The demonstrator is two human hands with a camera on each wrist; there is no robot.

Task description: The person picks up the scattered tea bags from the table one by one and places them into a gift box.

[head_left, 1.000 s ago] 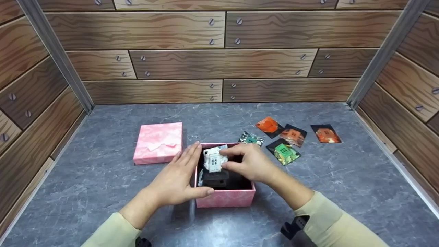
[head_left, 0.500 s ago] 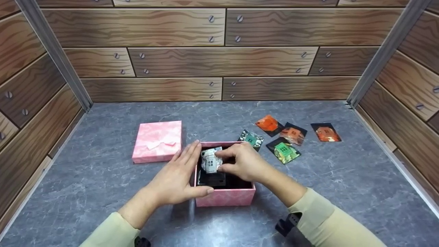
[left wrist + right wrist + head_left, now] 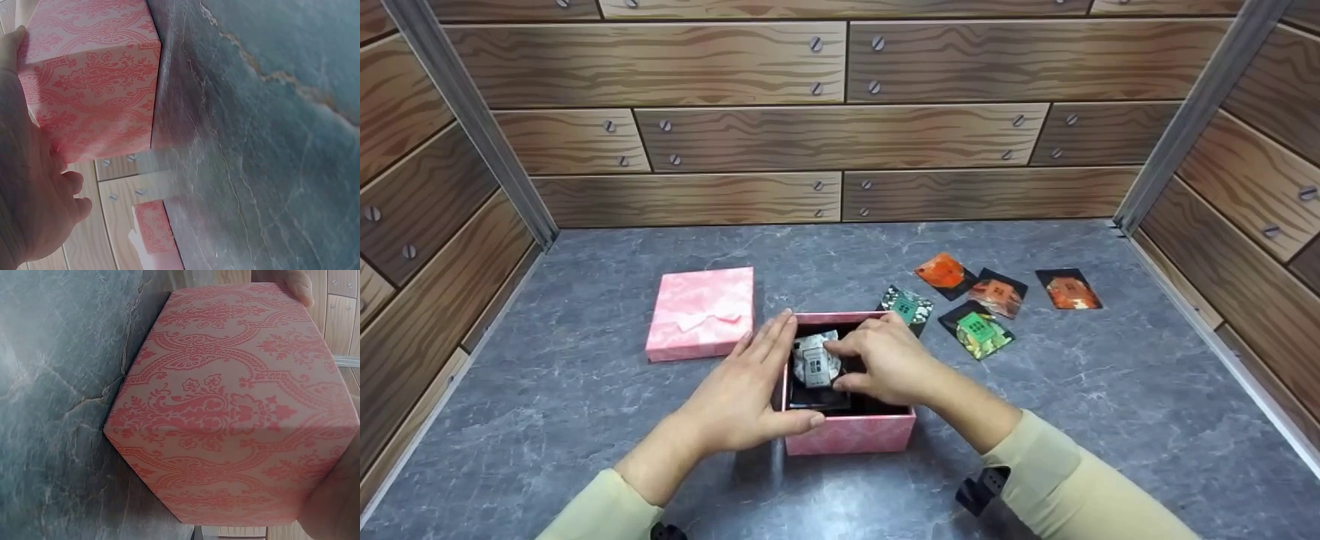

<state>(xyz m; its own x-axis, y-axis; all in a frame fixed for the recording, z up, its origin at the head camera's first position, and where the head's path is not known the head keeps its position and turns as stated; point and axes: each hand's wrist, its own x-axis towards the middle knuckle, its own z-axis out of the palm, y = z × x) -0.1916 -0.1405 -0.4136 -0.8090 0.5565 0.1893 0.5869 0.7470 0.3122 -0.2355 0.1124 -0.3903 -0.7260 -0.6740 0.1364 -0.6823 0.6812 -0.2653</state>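
Note:
A pink patterned gift box (image 3: 851,436) stands uncovered in front of me, its dark inside partly hidden by my hands. My left hand (image 3: 742,394) rests on its left side, fingers straight along the rim and thumb at the front edge. In the box, my right hand (image 3: 892,364) pinches a pale grey-white printed sachet (image 3: 815,366) by its right edge. Beneath this lies a glossy black piece (image 3: 817,397). In the left wrist view, my left hand (image 3: 34,185) touches the box wall (image 3: 90,73). The right wrist view shows mostly the box's outside (image 3: 225,394).
The pink lid (image 3: 701,307) with a bow lies left of the box. To the right are scattered sachets: an orange one (image 3: 945,274), a reddish one (image 3: 997,291), a green one (image 3: 977,328), and another (image 3: 1069,289) farther right. A dark green-labelled one (image 3: 906,306) lies behind the box.
My right hand has shifted the pale sachet left and lower into the box, over the black piece. The left hand stays at the box's side.

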